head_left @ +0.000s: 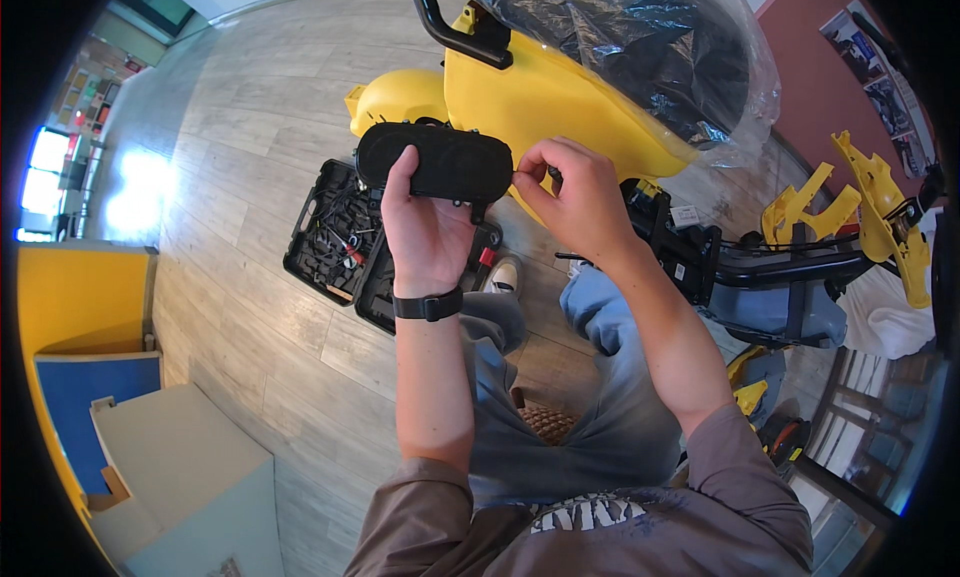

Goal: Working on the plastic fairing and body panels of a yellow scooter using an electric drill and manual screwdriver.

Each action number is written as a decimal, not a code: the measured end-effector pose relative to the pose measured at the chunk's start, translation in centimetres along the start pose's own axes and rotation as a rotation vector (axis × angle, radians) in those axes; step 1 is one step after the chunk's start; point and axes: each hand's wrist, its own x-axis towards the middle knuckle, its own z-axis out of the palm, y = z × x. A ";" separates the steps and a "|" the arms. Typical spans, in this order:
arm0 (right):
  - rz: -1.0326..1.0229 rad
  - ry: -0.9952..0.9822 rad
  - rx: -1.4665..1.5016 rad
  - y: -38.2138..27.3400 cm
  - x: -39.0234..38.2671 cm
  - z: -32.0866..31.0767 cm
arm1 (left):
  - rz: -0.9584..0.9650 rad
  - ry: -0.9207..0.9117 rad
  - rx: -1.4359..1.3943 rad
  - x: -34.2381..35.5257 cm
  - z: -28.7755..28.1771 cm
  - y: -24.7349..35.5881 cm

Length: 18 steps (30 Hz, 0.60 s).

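A black oblong housing (450, 162) with rounded ends is held up in front of me. My left hand (430, 237) grips it from below, the thumb resting on its face and the other fingers hidden behind. At the housing's right end, my right hand (578, 192) has its thumb and index finger pinched together. Whatever small thing sits in that pinch cannot be made out. Several small tabs stick out along the housing's edges. Just beyond it lies a large yellow body panel (540, 102) with a black bar handle (470, 42).
On the floor below, an open black tool case (325, 242) holds jumbled tools. Clear plastic wrap (650, 37) covers a dark part at the back. A partly stripped black vehicle frame (770, 272) with yellow parts (800, 202) stands right. A pale box (185, 457) is at lower left.
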 end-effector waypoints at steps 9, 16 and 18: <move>-0.028 -0.003 -0.038 -0.2 0.1 -0.1 | 0.002 0.000 0.055 0.3 -0.7 -0.2; 0.016 0.027 0.037 0.2 0.1 0.0 | -0.021 0.008 0.006 -0.1 0.1 0.0; 0.042 0.029 0.057 0.0 0.1 -0.1 | -0.026 -0.008 0.003 -0.2 0.1 0.0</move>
